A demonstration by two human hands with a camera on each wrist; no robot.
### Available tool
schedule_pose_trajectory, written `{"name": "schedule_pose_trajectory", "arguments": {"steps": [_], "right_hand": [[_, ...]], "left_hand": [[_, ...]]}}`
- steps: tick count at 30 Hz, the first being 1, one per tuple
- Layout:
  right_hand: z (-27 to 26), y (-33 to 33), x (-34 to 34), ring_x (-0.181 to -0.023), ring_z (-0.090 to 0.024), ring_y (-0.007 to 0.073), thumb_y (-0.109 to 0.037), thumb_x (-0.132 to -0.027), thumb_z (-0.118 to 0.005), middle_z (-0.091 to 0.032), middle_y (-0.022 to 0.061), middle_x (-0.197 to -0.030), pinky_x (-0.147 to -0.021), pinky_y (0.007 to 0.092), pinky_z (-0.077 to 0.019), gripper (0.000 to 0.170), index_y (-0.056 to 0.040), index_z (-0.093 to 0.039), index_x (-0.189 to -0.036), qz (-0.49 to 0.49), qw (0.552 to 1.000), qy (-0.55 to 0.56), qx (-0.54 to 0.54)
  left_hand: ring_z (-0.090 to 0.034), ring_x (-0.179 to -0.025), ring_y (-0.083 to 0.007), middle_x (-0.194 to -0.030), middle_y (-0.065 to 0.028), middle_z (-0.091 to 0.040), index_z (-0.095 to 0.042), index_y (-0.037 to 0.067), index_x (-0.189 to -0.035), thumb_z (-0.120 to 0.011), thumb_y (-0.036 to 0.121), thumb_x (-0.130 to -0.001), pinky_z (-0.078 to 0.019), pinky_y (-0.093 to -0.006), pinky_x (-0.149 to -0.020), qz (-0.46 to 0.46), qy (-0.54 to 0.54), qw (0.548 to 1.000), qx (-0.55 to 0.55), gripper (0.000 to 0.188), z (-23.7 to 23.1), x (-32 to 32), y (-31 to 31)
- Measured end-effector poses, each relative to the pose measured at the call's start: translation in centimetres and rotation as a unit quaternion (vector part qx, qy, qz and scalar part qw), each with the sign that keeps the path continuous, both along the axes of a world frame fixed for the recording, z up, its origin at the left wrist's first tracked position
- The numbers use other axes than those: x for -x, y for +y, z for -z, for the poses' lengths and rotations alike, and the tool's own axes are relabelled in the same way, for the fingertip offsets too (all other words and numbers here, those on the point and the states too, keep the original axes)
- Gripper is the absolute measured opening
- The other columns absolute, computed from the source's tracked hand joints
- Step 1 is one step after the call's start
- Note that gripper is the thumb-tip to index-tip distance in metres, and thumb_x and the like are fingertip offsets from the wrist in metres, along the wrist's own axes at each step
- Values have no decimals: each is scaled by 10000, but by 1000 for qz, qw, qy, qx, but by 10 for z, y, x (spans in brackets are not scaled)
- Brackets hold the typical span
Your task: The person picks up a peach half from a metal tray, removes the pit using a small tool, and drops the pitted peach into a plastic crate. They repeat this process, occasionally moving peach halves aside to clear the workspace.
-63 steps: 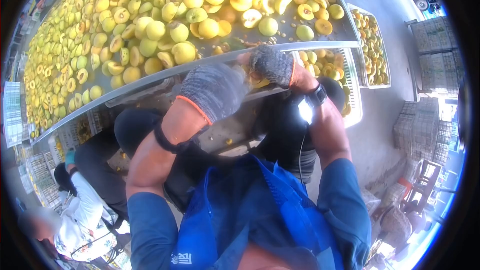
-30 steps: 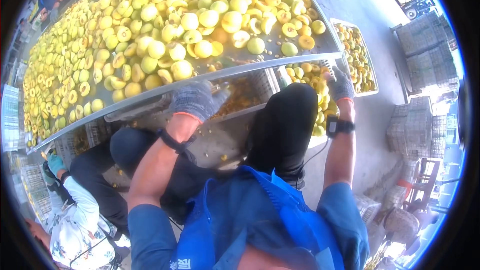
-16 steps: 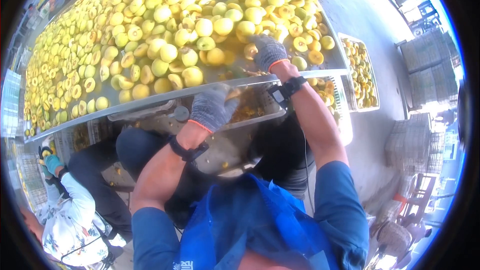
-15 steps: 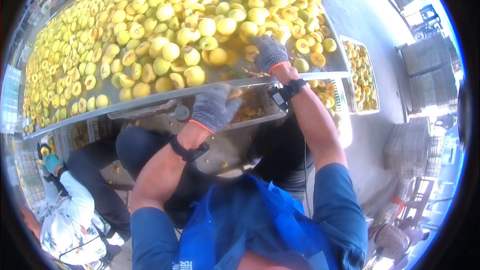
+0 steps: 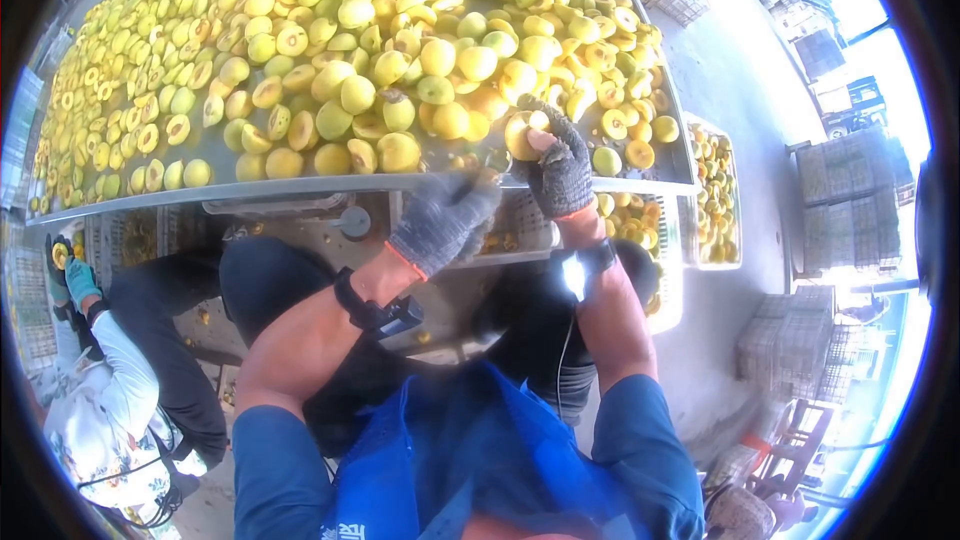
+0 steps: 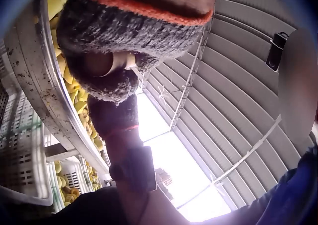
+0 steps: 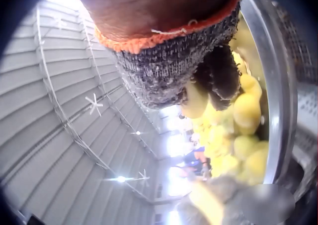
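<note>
My gloved left hand (image 5: pixel 445 220) is just below the metal table's front edge (image 5: pixel 330 183), its fingers curled round a tan, handle-like object (image 6: pixel 120 62). Much of that object is hidden by the glove. To its right, my gloved right hand (image 5: pixel 562 168) pinches a yellow fruit (image 5: pixel 522 136) above the edge, with the thumb against its cut side. The same fruit (image 7: pixel 195 100) shows under the right fingers in the right wrist view, where the blurred left hand (image 7: pixel 231 197) is nearby. The hands are close together, with a small gap between them.
Halved and whole yellow-green fruit (image 5: pixel 357 95) covers much of the table. Crates of fruit (image 5: pixel 714 195) stand at its right end, and another crate (image 5: pixel 628 220) is under the edge. A person in a patterned top (image 5: pixel 110 430) sits at the left. Stacked crates (image 5: pixel 850 200) stand farther right.
My right hand has drawn back from among the fruit to the table edge, now with a fruit in its grip. The left hand has moved slightly right, closer to it. The head view has shifted.
</note>
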State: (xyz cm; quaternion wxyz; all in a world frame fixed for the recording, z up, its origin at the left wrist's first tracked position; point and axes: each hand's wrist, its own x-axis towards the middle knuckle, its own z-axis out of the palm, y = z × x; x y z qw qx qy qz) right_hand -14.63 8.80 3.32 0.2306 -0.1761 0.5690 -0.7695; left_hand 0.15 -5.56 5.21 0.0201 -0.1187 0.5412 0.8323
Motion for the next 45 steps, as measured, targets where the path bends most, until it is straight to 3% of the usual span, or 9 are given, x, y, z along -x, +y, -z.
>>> {"name": "schedule_pose_trajectory", "arguments": {"steps": [5,10,14,20,24,28,32,35,45], "right_hand": [[12,-2,-10,-1017,-619,182,-249,-995,-525,-656,85,-1154,-899,330,-507,418,-7,-546,-1334,-26,986,-121,115],[14,5,-16,-1008,-632,189,-225,-1029,-493,-660,79,-1144,-900,336,-504,303,-18,-608,-1217,18,989,140,-36],[10,14,-17,-1001,-639,205,-91,-990,-510,-666,91,-1107,-893,349,-512,222,0,-632,-1151,-52,977,-164,126],[4,17,-22,-1010,-639,203,-192,-990,-519,-665,101,-1118,-906,344,-518,294,-4,-624,-1191,2,944,291,-153],[10,7,-37,-992,-642,199,-266,-986,-519,-661,105,-1119,-907,337,-522,363,-13,-604,-1231,31,994,36,103],[12,8,-33,-980,-637,196,-288,-971,-535,-654,106,-1103,-893,334,-523,389,-11,-588,-1239,45,990,130,21],[10,11,-33,-972,-622,197,-318,-954,-558,-643,119,-1091,-866,330,-522,406,-8,-584,-1214,3,992,-33,118],[-3,6,-42,-965,-610,201,-340,-939,-573,-634,135,-1096,-849,336,-522,420,-11,-582,-1200,25,990,-51,126],[5,12,-35,-1014,-602,199,-393,-917,-661,-622,87,-1136,-871,331,-502,499,-15,-585,-1234,73,972,222,-41]], "left_hand": [[-523,-449,-97,-603,-20,-579,-634,37,-848,-586,267,-1031,-389,-248,-419,-19,21,999,41,298,-1,3,12],[-521,-455,-92,-593,-10,-579,-639,39,-831,-596,269,-1026,-381,-250,-422,-32,-5,998,46,305,-2,7,20],[-525,-467,-85,-590,-2,-577,-652,41,-852,-601,270,-1022,-381,-248,-425,-35,25,994,97,289,8,11,24],[-501,-501,-79,-609,12,-575,-672,37,-877,-608,262,-1022,-390,-266,-459,-45,-26,999,3,275,9,15,37],[-529,-544,-100,-624,-14,-594,-665,2,-898,-597,257,-1029,-422,-296,-505,-63,34,995,63,294,20,21,44],[-547,-566,-110,-633,-33,-600,-658,-14,-906,-590,248,-1031,-443,-319,-528,-58,39,993,98,298,18,20,46],[-557,-586,-98,-667,-25,-610,-668,-11,-924,-593,235,-1029,-450,-299,-534,-49,20,996,73,278,10,17,47],[-526,-444,-99,-725,-17,-616,-659,44,-1045,-591,238,-1026,-390,-238,-370,-56,1,993,-106,206,11,14,54],[-569,-614,-67,-757,-17,-639,-688,-6,-992,-598,206,-1025,-448,-241,-524,-50,7,992,-117,232,6,13,49]]}}
